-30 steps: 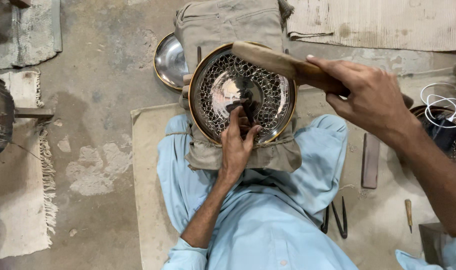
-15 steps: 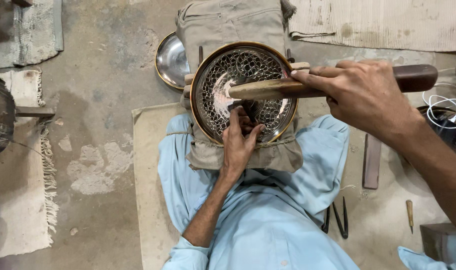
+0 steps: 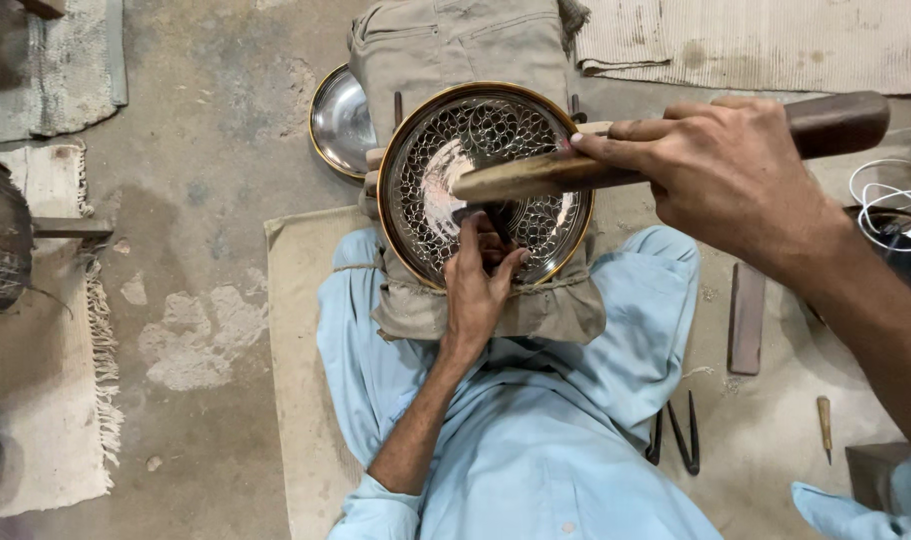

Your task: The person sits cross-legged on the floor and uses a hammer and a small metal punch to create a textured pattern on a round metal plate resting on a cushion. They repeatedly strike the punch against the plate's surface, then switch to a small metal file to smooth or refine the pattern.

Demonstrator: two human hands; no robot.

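Concrete floor is backing 1 engraved plate at center frame. Left hand is pinching a chisel; right hand is gripping a wooden mallet. Light, square taps would suit.

No pkgs, labels, signs or screens in view. Nothing printed or boxed visible anywhere on floor, mats or cloth.
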